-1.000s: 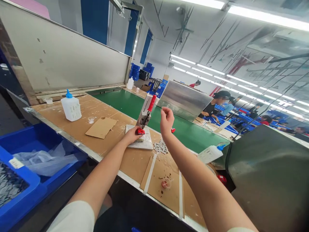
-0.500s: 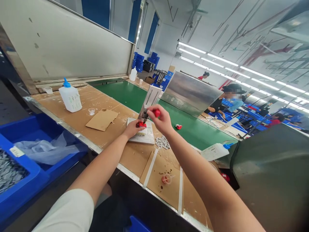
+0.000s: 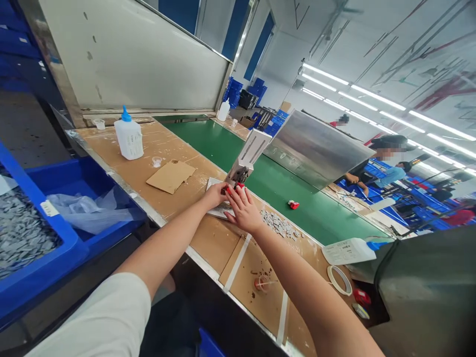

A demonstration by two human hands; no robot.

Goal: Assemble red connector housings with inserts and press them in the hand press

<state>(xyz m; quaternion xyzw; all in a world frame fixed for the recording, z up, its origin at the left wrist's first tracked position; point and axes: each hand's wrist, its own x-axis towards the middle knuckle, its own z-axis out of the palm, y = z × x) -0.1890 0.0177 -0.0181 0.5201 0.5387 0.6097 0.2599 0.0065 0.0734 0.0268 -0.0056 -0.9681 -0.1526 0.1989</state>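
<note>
On the bench stands a metal hand-press fixture [image 3: 243, 171] with an upright slotted bracket. A small red part [image 3: 227, 189] sits low at the fixture, mostly covered by fingers. My left hand [image 3: 214, 195] is closed around its left side. From the right, my right hand [image 3: 244, 209] lies over the part with its fingers stretched out and its thumb apart. More red shows just past its fingertips; I cannot tell whether this is the fixture's knob or the part. Under the hands is a pale base plate [image 3: 219, 212]. A pile of small grey pieces [image 3: 280, 225] lies right of my right hand.
A green conveyor belt [image 3: 201, 141] runs behind, bearing a red-and-white piece [image 3: 293, 204]. Glue bottles [image 3: 129, 139] [image 3: 349, 251], a cardboard piece [image 3: 171, 176], a small cup [image 3: 262, 283] and a tape roll [image 3: 339, 280] lie around. Blue bins [image 3: 70, 248] stand left. A co-worker [image 3: 372, 168] is across the belt.
My right hand has let go of the red knob and come down from the fixture's lever onto the red part. My left hand stays there. The view has shifted left.
</note>
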